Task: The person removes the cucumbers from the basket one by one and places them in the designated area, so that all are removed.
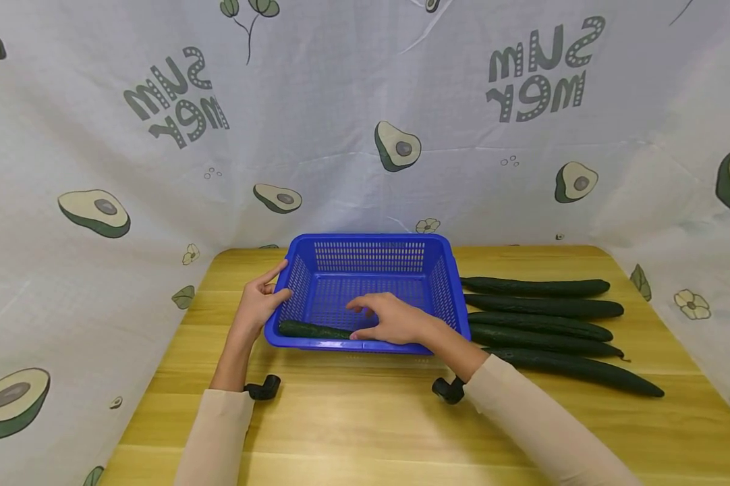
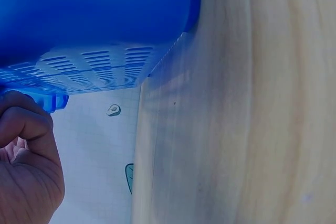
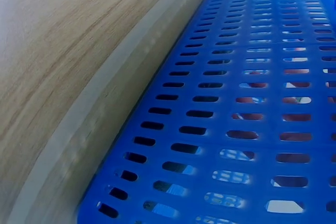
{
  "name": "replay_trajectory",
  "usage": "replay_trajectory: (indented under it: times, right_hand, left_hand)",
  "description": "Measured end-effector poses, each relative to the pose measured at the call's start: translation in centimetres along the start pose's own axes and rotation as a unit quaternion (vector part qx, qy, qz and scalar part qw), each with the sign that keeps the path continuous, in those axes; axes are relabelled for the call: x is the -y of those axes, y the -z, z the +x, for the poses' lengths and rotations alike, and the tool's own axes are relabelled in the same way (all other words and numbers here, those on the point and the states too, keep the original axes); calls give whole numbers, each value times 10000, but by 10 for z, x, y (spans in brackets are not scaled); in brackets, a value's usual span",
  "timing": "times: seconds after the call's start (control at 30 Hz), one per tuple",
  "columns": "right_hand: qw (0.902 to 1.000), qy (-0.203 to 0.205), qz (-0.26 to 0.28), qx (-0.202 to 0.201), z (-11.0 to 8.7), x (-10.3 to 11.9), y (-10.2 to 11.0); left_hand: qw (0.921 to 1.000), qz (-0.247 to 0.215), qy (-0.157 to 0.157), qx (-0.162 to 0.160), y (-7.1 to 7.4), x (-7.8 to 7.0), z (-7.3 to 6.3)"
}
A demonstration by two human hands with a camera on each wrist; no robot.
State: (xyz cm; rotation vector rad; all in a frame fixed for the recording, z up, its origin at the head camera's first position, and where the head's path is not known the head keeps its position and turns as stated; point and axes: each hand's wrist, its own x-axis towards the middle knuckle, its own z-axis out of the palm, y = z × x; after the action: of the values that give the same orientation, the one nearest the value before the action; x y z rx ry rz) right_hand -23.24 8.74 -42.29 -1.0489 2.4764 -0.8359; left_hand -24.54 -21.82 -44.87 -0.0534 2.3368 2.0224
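Observation:
A blue plastic basket (image 1: 368, 344) with slotted walls stands on the table. My left hand (image 1: 258, 300) grips its left rim, the thumb on the inner side; in the left wrist view the fingers of the left hand (image 2: 26, 129) curl under the rim. One cucumber (image 1: 310, 330) lies inside along the near wall. Over it, inside the basket, is my right hand (image 1: 395, 320), its thumb at the cucumber and its other fingers loosely bent and apart from it. The hand and near rim hide the cucumber's right part. Only the slotted basket wall (image 3: 226, 103) fills the right wrist view.
Several cucumbers (image 1: 547, 307) lie side by side on the wooden table (image 1: 341, 418), right of the basket, some under the right forearm's side. A white cloth (image 1: 341, 101) printed with avocados hangs behind and around the table.

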Motion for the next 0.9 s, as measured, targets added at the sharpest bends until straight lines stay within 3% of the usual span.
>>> replay_trajectory:
  times: [0.33, 0.57, 0.7, 0.9]
  right_hand:
    - [9972, -258, 406, 565, 0, -3, -2]
    - [9955, -229, 259, 877, 0, -2, -1]
    - [9948, -175, 113, 995, 0, -3, -1]
    - [9932, -398, 368, 1034, 0, -1, 0]
  left_hand:
    - [10000, -35, 63, 30, 0, 1, 0]
    - [9999, -105, 106, 21, 0, -1, -1]
    - [9999, -96, 114, 28, 0, -2, -1]
    - [9999, -44, 109, 21, 1, -1, -1]
